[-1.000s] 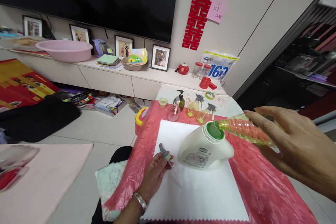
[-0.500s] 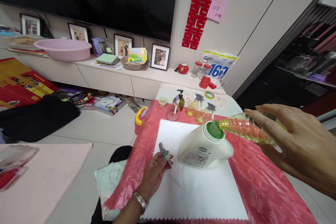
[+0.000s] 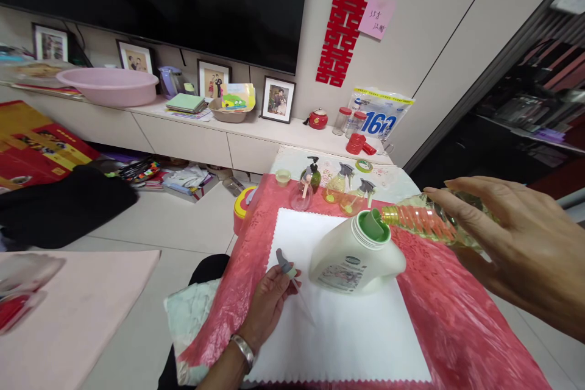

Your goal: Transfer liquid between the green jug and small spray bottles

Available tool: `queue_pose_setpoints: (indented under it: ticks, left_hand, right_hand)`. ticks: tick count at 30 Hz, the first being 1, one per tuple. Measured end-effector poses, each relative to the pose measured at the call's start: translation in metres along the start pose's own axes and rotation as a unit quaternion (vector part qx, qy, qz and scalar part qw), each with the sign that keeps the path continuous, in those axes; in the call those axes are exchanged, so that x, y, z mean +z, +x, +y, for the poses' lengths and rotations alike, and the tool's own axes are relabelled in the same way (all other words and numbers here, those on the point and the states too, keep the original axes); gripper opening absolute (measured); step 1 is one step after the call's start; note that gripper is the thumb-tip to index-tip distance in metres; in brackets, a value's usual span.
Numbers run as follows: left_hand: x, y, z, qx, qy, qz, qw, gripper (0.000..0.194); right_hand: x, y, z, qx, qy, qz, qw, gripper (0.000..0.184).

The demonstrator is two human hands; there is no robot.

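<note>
My left hand (image 3: 269, 301) pinches a pump head (image 3: 285, 263) with a grey nozzle, a pale green collar and a thin clear tube slanting down over the white sheet (image 3: 347, 335). Wrapped around a clear ridged bottle (image 3: 425, 221), my right hand (image 3: 512, 231) tips it almost level, its mouth at the green pouring spout (image 3: 373, 225) of a large cream detergent jug (image 3: 351, 262). The jug stands upright on the sheet. Red table showing through the bottle makes its contents hard to tell.
Behind the sheet stand two amber spray bottles (image 3: 353, 201), a clear pinkish bottle (image 3: 301, 195), a dark green pump bottle (image 3: 313, 175) and a small cup (image 3: 282, 177). A roll of tape (image 3: 364, 166) lies farther back. Red plastic (image 3: 457, 304) covers the table.
The bottle in my right hand has risen slightly at its base, its mouth staying at the jug's spout. My left hand keeps the pump head in place.
</note>
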State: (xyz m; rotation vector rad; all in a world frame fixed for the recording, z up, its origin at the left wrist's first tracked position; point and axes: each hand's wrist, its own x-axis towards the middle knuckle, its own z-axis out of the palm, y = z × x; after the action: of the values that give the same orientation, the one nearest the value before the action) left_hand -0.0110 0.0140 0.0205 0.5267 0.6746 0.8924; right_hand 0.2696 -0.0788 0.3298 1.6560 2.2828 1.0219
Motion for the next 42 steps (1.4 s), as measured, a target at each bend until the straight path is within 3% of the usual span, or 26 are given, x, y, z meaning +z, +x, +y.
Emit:
queue_pose_setpoints:
  ticks: [20, 42]
  left_hand:
    - [-0.002, 0.001, -0.001, 0.000, -0.005, -0.007, 1.000, 0.041]
    - [-0.002, -0.001, -0.002, 0.001, -0.004, -0.003, 1.000, 0.041]
  right_hand:
    - [-0.002, 0.000, 0.004, 0.002, -0.029, -0.028, 0.999, 0.048]
    - [-0.009, 0.009, 0.002, -0.030, -0.082, 0.012, 0.996, 0.043]
